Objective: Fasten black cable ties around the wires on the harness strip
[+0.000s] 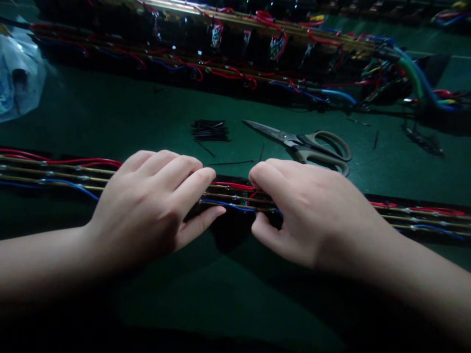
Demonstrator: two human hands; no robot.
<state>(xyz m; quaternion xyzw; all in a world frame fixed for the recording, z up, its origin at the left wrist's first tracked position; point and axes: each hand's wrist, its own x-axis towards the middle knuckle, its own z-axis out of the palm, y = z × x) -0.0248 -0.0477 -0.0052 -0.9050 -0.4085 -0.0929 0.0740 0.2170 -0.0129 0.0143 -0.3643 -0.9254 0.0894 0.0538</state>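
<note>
A long, narrow assembly of brass-coloured rods with red and blue wires runs from side to side across the view. My left hand is wrapped over it left of centre, fingers across the far side and thumb on the near side. To the right, my right hand grips the same assembly, its fingers curled over the top and its thumb on the near edge. Between the two hands a short stretch of rods, red wires and a blue wire shows. The fingertips on the far side are hidden.
Beyond the hands, scissors and a bundle of thin black strips lie on the green table. Larger wired assemblies stretch across the back, with thick cables at right. A clear plastic bag sits at far left.
</note>
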